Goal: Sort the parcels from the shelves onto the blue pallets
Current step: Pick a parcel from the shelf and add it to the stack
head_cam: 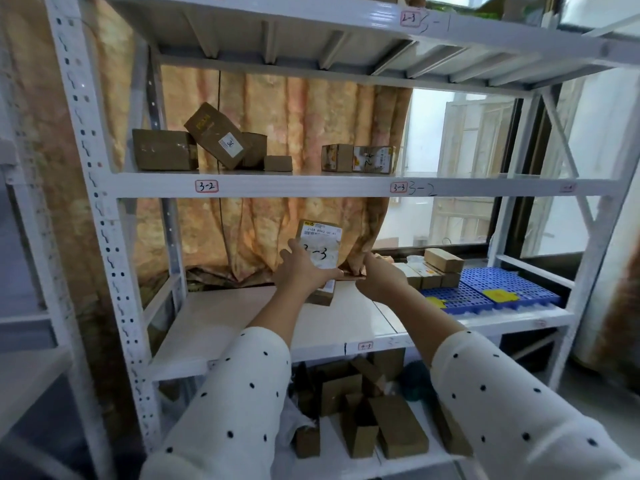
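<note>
My left hand grips a brown parcel with a white label marked "3-3", held upright above the middle shelf. My right hand pinches the edge of a thin flat brown parcel just to the right of it, at the foot of the curtain. Blue pallets lie on the same shelf at the right, with several small parcels stacked on their left part. Yellow tags lie on the pallets.
Several brown boxes sit on the upper shelf, with more to their right. The bottom shelf holds a heap of boxes. A patterned curtain hangs behind the rack; white uprights frame it.
</note>
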